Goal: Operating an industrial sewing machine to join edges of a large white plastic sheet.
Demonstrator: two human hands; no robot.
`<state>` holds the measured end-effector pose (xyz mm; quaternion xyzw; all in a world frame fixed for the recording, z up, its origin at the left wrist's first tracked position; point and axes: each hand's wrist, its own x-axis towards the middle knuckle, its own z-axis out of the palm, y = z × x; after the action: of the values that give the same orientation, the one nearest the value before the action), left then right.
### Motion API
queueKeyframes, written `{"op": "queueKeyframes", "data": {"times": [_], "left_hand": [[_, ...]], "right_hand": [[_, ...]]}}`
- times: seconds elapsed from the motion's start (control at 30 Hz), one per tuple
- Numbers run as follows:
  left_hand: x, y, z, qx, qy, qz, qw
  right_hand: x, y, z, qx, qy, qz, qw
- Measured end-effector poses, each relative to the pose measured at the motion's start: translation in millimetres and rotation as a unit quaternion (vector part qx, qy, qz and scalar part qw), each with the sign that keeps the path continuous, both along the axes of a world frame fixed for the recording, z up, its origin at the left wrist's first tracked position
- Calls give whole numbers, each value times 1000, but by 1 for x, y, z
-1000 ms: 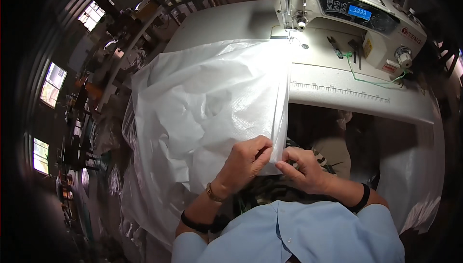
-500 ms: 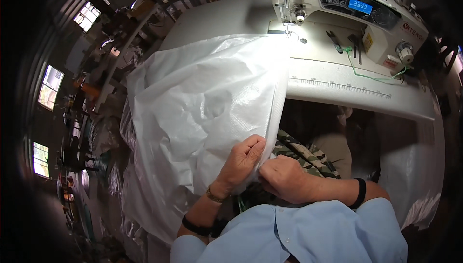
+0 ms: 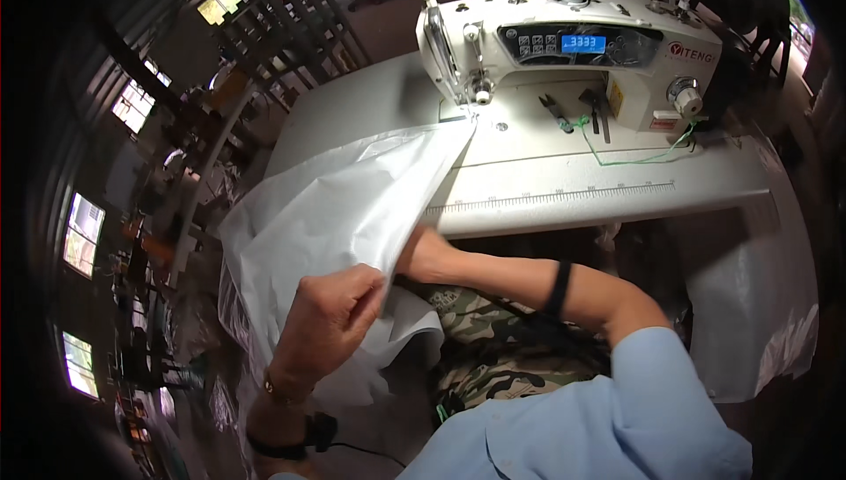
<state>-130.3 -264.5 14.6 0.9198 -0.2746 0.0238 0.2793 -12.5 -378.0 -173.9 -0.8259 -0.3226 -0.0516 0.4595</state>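
Observation:
A white, shiny plastic-like sheet (image 3: 326, 198) runs from the needle area of the white sewing machine (image 3: 564, 44) down toward me, its right edge drawn into a slanting line. My left hand (image 3: 330, 317) is closed on that edge near its lower end, thumb against curled fingers. Just beyond it, my right hand (image 3: 425, 255) reaches in at the same edge; its fingers are hidden behind the sheet and slightly blurred. Below the hands, a loose corner of the sheet hangs in folds beside my camouflage-patterned clothing (image 3: 493, 321).
On the machine bed lie dark thread snips (image 3: 555, 112) tied to a green cord (image 3: 617, 161), with a dark slim tool (image 3: 597, 116) alongside. A ruler scale (image 3: 555, 195) marks the table's front edge. Slatted racks (image 3: 295, 18) stand behind at the left.
Both hands have moved left and away from my body. The right hand has gone behind the sheet's edge. The sheet has swung left, and the view has shifted, showing more of the machine.

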Motion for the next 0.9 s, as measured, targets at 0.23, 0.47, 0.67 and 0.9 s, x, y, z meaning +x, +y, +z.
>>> {"op": "queueKeyframes", "data": {"times": [0.23, 0.47, 0.67, 0.9], "left_hand": [[-7, -10, -44, 148, -27, -149, 977], [-42, -12, -147, 38, -20, 31, 999], [-53, -18, -165, -202, 96, 175, 959], [-63, -26, -156, -455, 324, 265, 786]], "right_hand": [[-28, 42, -48, 20, -19, 258, 966], [-32, -96, -23, -210, 119, 246, 939], [3, -135, 46, -92, -171, 190, 963], [20, -127, 40, -90, -71, 233, 966]]}}
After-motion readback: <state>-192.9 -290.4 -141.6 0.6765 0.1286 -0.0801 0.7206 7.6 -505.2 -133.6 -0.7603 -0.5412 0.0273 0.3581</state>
